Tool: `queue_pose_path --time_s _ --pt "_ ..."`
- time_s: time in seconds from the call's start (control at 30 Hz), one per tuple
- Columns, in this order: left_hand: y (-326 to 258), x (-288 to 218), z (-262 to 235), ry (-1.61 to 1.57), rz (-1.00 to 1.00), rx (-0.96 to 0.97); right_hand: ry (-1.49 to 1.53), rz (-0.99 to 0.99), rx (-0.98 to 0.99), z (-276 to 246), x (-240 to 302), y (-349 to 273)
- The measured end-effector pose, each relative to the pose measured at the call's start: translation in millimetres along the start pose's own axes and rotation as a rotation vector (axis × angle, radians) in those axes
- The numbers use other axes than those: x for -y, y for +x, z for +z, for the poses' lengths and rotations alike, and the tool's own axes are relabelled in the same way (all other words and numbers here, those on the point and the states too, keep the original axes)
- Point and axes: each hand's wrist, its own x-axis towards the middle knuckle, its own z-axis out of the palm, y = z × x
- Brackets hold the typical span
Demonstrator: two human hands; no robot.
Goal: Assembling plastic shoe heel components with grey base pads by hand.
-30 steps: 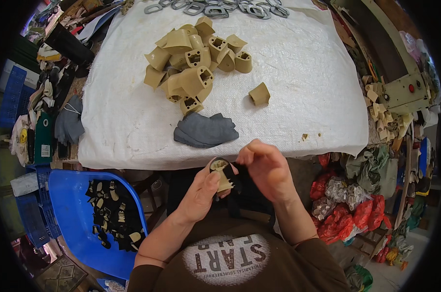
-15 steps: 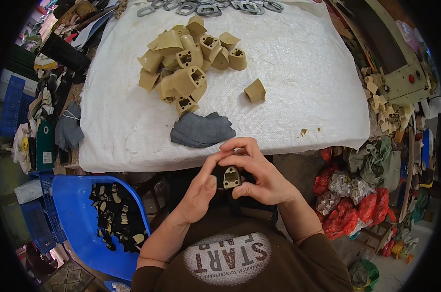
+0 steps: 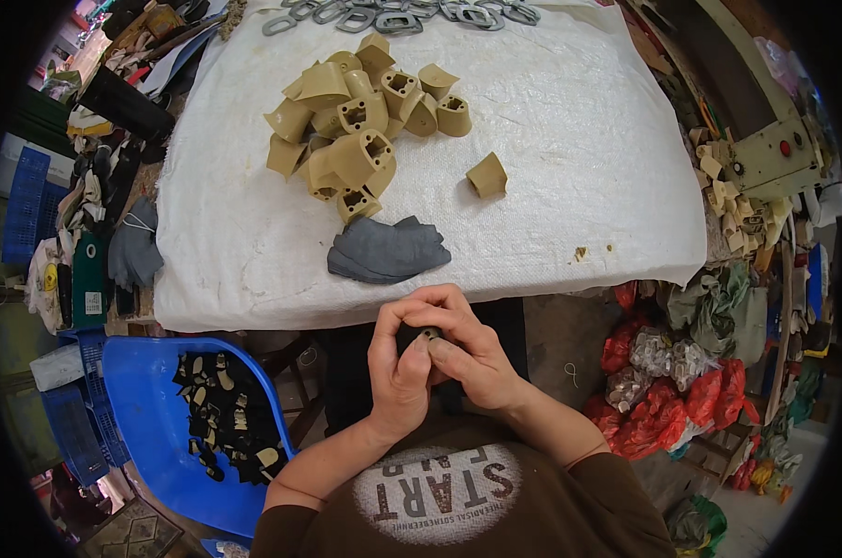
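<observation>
Both hands, left [image 3: 397,367] and right [image 3: 467,358], grip one small dark part [image 3: 428,333] below the counter [image 3: 551,186]. Fitting appears underway; the next move likely calls for firm thumb pressure.

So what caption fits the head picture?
Two hands, left hand and right hand, hold a small part below a table.

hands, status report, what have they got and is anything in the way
Left hand and right hand both closed on one small dark piece, over the lap. Nothing blocking. Tan pile untouched on table.
</observation>
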Motion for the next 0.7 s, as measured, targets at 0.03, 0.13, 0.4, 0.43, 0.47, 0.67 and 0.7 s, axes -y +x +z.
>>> queue_pose_path --time_s 0.03,0.13,0.4,0.43,0.47,0.67,0.7 --pt "0.3 -0.3 -0.6 0.053 0.009 0.013 0.028 0.003 -0.023 -0.7 -2.7 0.1" --pt "4.2 -8.9 2.6 -0.332 -0.138 0.171 0.089 0.037 -0.059 -10.5 -3.7 3.0" --pt "8.9 -16.0 -6.2 -0.019 -0.194 0.408 0.372 0.307 0.14 -32.1 6.2 30.2" --pt "8.4 -17.9 -3.7 0.016 -0.144 0.407 0.415 0.343 0.238 -33.5 6.3 30.7" --pt "8.4 -19.0 -2.3 0.051 -0.094 0.405 0.415 0.343 0.238 -32.4 3.3 30.1" --pt "11.4 -15.6 -8.9 0.069 -0.091 0.332 0.074 0.082 0.006 -11.9 6.3 15.8" --pt "12.9 -14.3 -10.8 0.071 -0.088 0.33 0.074 0.079 0.009 -10.9 4.9 13.0"
